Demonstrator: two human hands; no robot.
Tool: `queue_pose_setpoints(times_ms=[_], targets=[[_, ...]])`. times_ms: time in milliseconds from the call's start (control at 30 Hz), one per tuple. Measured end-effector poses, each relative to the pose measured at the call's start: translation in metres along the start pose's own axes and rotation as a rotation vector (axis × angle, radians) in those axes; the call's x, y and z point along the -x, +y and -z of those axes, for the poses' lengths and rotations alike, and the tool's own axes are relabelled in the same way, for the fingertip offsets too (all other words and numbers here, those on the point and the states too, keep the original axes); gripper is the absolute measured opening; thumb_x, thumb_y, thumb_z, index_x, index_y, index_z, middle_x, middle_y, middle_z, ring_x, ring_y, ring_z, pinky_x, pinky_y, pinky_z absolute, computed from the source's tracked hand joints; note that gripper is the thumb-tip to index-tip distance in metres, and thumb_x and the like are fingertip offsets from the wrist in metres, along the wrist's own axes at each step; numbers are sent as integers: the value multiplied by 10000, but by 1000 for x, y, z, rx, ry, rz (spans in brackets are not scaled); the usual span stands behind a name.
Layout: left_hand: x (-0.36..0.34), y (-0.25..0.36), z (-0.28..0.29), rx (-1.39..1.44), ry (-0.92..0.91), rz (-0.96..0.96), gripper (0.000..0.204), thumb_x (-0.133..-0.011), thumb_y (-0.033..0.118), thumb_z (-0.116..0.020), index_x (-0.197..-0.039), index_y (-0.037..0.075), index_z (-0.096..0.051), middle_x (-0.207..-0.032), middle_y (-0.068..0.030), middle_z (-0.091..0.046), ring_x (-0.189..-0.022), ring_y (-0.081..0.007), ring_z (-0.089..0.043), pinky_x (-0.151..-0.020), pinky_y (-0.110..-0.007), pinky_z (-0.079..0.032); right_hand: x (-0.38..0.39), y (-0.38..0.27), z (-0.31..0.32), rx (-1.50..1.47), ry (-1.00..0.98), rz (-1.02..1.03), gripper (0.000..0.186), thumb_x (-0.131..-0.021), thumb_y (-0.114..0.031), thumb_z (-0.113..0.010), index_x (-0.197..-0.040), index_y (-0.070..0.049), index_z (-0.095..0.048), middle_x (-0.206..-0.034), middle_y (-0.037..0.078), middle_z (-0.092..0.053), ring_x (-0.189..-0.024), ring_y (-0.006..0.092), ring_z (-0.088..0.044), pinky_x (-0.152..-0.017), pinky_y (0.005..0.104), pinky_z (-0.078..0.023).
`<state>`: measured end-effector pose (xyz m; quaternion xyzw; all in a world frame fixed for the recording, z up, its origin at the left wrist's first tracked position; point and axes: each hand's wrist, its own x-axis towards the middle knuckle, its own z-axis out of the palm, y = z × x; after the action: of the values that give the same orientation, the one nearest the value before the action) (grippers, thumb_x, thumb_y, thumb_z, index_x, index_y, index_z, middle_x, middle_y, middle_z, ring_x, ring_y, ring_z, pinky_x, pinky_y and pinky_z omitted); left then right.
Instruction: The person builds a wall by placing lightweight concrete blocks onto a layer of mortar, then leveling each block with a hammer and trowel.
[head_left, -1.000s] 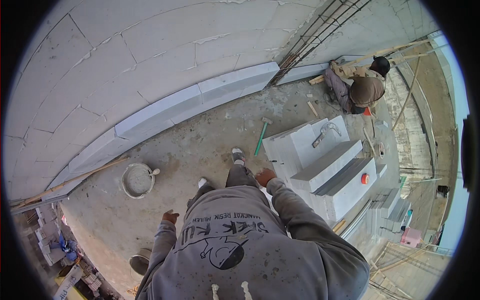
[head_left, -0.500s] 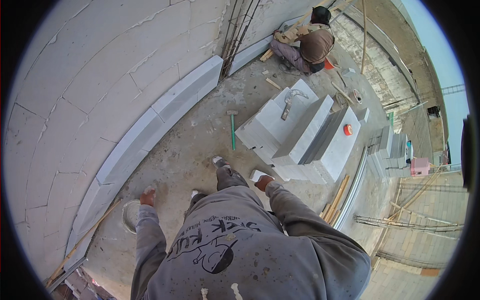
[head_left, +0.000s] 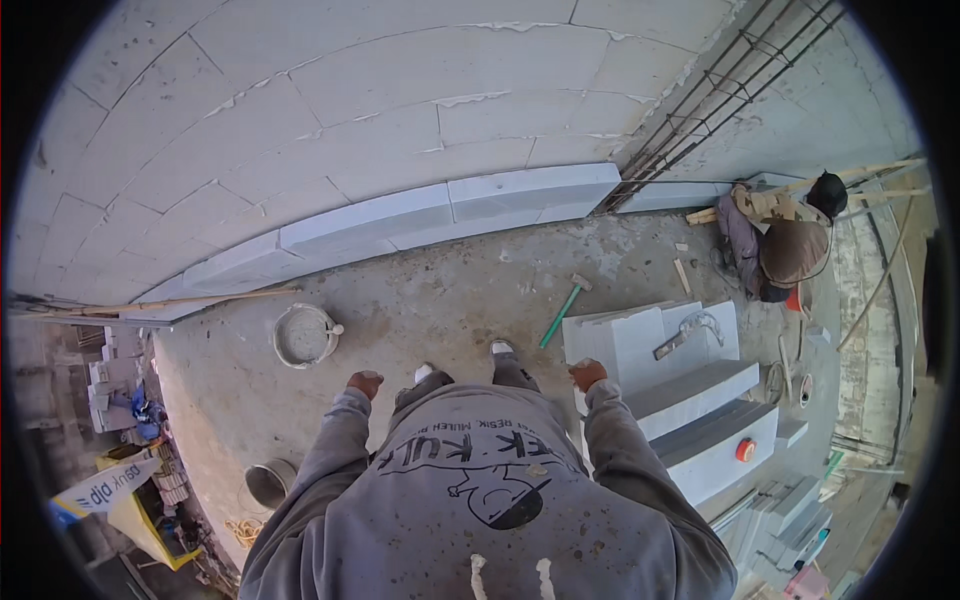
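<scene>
My left hand (head_left: 365,383) hangs beside my left leg, right of a mortar bucket (head_left: 305,335) with a tool in it; its fingers are curled, their contents unclear. My right hand (head_left: 587,374), also curled with contents hidden, is at the near left edge of stacked white blocks (head_left: 650,400). A curved metal tool (head_left: 685,335) and an orange round item (head_left: 745,450) lie on them. A green-handled hammer (head_left: 560,310) lies on the concrete floor (head_left: 460,300) ahead, near my feet.
A low row of blocks (head_left: 365,220) runs along the block wall, beside vertical rebar (head_left: 720,90). A co-worker (head_left: 780,240) sits at the right by wooden battens. A second bucket (head_left: 267,483) is behind me at left, near a floor edge (head_left: 170,400) above stacked debris.
My view has swung back from the turn half a second ago. Both hands appear closer level beside my legs; the right hand is nearer the block stack.
</scene>
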<state>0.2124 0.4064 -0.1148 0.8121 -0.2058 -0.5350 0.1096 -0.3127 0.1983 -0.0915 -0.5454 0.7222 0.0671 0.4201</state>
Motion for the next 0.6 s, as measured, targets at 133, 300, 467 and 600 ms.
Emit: queue_pose_setpoints(times_ms=[133, 300, 467, 600], targets=[[50, 60, -39, 46, 236, -32, 491, -736, 379, -617, -1076, 24, -619, -1096, -176, -617, -1058, -323, -568, -913, -348, -445, -45, 25, 22, -162, -386, -217, 232, -781, -233, -611, -792, -2, -630, -678, 117, -640, -540, 234, -603, -489, 361, -472], [143, 122, -65, 183, 266, -158, 425, -820, 356, -539, -1115, 59, -608, -1036, -190, -629, -1016, -336, -578, -892, -366, -440, -87, -10, 46, 188, -484, -181, 221, -817, -236, -579, -857, -18, -568, -753, 131, -619, -573, 249, -572, -481, 368, -453], [182, 50, -83, 469, 321, 45, 421, -829, 347, -534, -1139, 71, -601, -1130, -156, -601, -1074, -305, -553, -921, -357, -418, -134, -136, 43, 158, -376, 79, 132, -799, -176, -591, -807, -45, -586, -641, 74, -582, -471, 193, -521, -387, 316, -374], [186, -65, -100, -54, 201, 267, 353, -867, 253, -478, -1161, 98, -597, -1161, -136, -593, -1130, -271, -535, -958, -354, -414, -105, -242, 28, 6, -378, 327, 115, -811, -153, -581, -862, -51, -588, -675, 71, -600, -508, 167, -544, -414, 290, -406]])
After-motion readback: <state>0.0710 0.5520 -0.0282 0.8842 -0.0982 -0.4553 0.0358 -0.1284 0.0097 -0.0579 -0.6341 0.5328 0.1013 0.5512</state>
